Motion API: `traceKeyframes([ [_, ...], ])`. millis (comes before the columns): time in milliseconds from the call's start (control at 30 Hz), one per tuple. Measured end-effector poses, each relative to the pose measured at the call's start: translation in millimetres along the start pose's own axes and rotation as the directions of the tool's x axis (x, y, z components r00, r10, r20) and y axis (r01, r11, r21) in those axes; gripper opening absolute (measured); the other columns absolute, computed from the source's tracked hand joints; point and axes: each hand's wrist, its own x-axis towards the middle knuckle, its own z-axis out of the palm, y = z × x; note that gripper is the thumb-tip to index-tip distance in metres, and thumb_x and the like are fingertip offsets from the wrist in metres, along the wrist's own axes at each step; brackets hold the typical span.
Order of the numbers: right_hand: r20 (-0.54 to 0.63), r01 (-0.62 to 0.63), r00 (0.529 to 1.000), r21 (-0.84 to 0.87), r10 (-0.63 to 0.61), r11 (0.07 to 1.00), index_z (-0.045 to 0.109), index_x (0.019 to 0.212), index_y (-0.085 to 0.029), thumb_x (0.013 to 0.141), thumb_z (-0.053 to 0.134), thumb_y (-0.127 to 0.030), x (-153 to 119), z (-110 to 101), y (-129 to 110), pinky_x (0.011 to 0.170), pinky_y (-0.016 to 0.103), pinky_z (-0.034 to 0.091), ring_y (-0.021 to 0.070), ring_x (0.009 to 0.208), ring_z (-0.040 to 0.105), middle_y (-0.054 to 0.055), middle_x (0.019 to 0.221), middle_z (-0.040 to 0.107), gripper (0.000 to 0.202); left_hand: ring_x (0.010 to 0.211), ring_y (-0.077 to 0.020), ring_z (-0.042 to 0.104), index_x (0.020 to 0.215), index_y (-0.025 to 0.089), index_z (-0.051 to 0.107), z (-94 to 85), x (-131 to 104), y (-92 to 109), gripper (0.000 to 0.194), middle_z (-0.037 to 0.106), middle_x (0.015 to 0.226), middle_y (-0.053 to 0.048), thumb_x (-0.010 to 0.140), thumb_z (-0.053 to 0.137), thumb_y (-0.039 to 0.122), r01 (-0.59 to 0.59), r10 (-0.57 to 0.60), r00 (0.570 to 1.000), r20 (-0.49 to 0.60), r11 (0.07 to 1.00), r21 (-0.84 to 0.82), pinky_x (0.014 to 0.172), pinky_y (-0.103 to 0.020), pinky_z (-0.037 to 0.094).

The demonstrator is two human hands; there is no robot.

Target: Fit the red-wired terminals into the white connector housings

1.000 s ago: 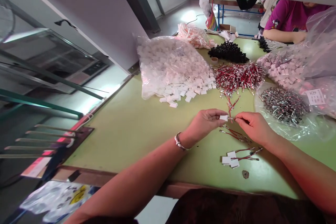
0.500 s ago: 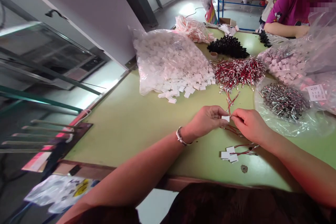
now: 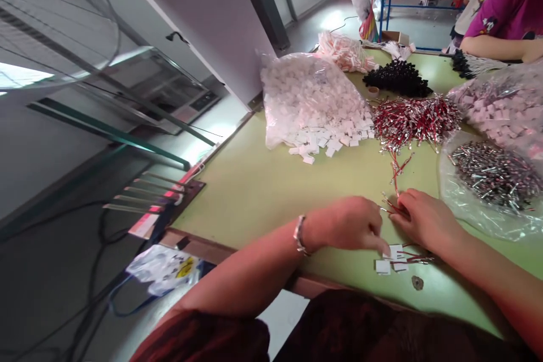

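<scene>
White plastic connector housings with red wire leads point(image 3: 394, 259) lie in a small cluster near the front edge of the green tabletop point(image 3: 254, 192). The left hand point(image 3: 345, 225) touches the cluster, fingers extended downward. The right hand point(image 3: 426, 220) rests just beside it on loose red wires point(image 3: 392, 206), fingers curled, pinch not discernible.

No readable text, labels or numbers.

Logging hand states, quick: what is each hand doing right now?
Left hand: fingertips down at the white connectors; grip cannot be told.
Right hand: on red wires; grip cannot be told.
</scene>
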Motion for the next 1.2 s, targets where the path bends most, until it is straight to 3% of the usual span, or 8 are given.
traceKeyframes([
  [67, 0.037, 0.008, 0.999, 0.026, -0.009, 1.000, 0.058, 0.073, -0.019, 0.086, 0.055, -0.028, 2, 3, 0, 0.057, 0.028, 0.031, 0.0160, 0.067, 0.053, 0.003, 0.078, 0.060, 0.015, 0.056, -0.0144, 0.053, 0.059, 0.017, 0.064, -27.6, -12, -19, 0.031, 0.062, 0.061, -0.004, 0.080, 0.063, 0.040, 0.346, -0.316, 0.928, -0.199, 0.928, 0.141, 0.055, -0.026, 0.037],
  [167, 0.078, -0.020, 0.997, 0.133, 0.009, 0.991, 0.059, 0.073, -0.019, 0.086, 0.055, -0.026, 5, 2, 5, 0.061, 0.028, 0.035, 0.0150, 0.067, 0.054, 0.002, 0.079, 0.063, 0.016, 0.067, -0.0209, 0.058, 0.071, 0.018, 0.062, -66.0, -32, -58, 0.020, 0.065, 0.072, -0.007, 0.082, 0.056, 0.033, 0.786, -0.570, 0.533, -0.625, 0.606, 0.118, 0.057, -0.028, 0.038],
  [267, 0.071, -0.043, 0.997, 0.128, 0.034, 0.991, 0.061, 0.074, -0.019, 0.086, 0.055, -0.025, 6, 0, 7, 0.061, 0.028, 0.036, 0.0146, 0.066, 0.055, 0.002, 0.079, 0.063, 0.014, 0.078, -0.0248, 0.060, 0.078, 0.017, 0.061, -79.8, -38, -90, 0.017, 0.066, 0.082, -0.010, 0.079, 0.059, 0.034, 0.849, -0.632, 0.439, -0.638, 0.524, 0.065, 0.060, -0.029, 0.041],
  [500, 0.002, -0.016, 1.000, -0.142, 0.017, 0.990, 0.061, 0.086, -0.017, 0.091, 0.048, -0.020, 6, 1, 5, 0.060, 0.030, 0.035, 0.0194, 0.076, 0.060, 0.007, 0.087, 0.062, 0.015, 0.082, -0.0255, 0.061, 0.101, 0.017, 0.058, -56.4, -15, -93, 0.031, 0.066, 0.088, -0.009, 0.075, 0.062, 0.032, 0.814, -0.618, 0.473, -0.629, 0.580, 0.042, 0.062, -0.029, 0.044],
  [667, -0.043, -0.088, 0.995, 0.042, 0.090, 0.995, 0.059, 0.085, -0.018, 0.091, 0.046, -0.020, 6, -1, 18, 0.063, 0.030, 0.037, 0.0186, 0.075, 0.060, 0.007, 0.089, 0.066, 0.015, 0.085, -0.0254, 0.062, 0.108, 0.016, 0.061, -62.7, -21, -91, 0.036, 0.066, 0.093, -0.009, 0.074, 0.060, 0.026, 0.768, -0.592, 0.517, -0.618, 0.639, 0.031, 0.068, -0.030, 0.046],
  [833, -0.113, -0.061, 0.988, 0.333, 0.105, 0.941, 0.060, 0.080, -0.021, 0.087, 0.050, -0.025, 5, -7, 19, 0.058, 0.028, 0.037, 0.0147, 0.061, 0.056, 0.001, 0.072, 0.067, 0.013, 0.065, -0.0195, 0.061, 0.087, 0.017, 0.071, -70.8, -29, -71, 0.027, 0.065, 0.066, -0.003, 0.069, 0.067, 0.037, 0.571, -0.612, 0.465, -0.640, 0.760, -0.312, 0.064, -0.029, 0.048],
  [1000, -0.218, 0.008, 0.968, 0.530, 0.127, 0.848, 0.064, 0.074, -0.022, 0.082, 0.056, -0.025, 4, -9, 15, 0.060, 0.026, 0.041, 0.0124, 0.062, 0.056, -0.001, 0.070, 0.066, 0.012, 0.059, -0.0127, 0.061, 0.092, 0.014, 0.072, -24.1, 5, -38, 0.035, 0.069, 0.065, -0.003, 0.064, 0.075, 0.034, 0.173, -0.576, 0.782, -0.240, 0.570, -0.803, 0.063, -0.027, 0.050],
  [1200, -0.329, 0.106, 0.944, 0.396, 0.034, 0.912, 0.064, 0.076, -0.021, 0.084, 0.053, -0.022, 1, -9, 10, 0.062, 0.026, 0.040, 0.0127, 0.067, 0.056, 0.000, 0.073, 0.064, 0.013, 0.062, -0.0074, 0.061, 0.092, 0.013, 0.068, 14.7, 29, -23, 0.031, 0.069, 0.073, -0.001, 0.065, 0.080, 0.023, 0.049, -0.475, 0.878, -0.060, 0.214, -0.976, 0.070, -0.023, 0.049],
])
